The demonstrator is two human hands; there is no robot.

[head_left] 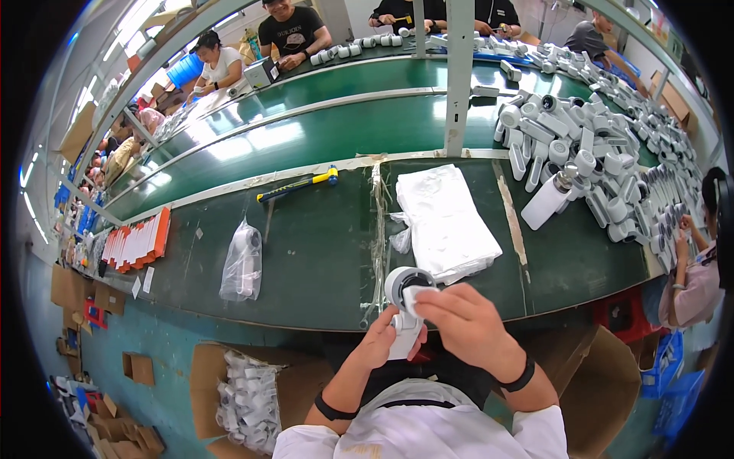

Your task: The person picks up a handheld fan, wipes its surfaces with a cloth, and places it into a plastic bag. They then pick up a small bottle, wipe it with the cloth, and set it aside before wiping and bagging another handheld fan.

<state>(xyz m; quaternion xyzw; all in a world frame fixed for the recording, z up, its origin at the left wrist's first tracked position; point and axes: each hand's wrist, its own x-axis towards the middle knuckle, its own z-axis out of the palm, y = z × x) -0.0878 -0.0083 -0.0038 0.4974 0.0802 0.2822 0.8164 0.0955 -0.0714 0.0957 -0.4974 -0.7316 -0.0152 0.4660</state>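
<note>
Factory workshop, green conveyor belt (344,126), heaped white devices (556,151); co-workers (290,34) alongside, cardboard boxes (145,367)

A dark green, scuffed desk (321,252) with peeling strips of brownish tape (512,222) curves across the middle. Beyond it runs a long, glossy green conveyor belt (344,126), bright with white reflections, behind an off-white metal upright post (459,84). White tube lights (30,172) line the far left. Below lies a teal painted floor (164,333), with blue plastic crates (677,402) at the right.
</note>
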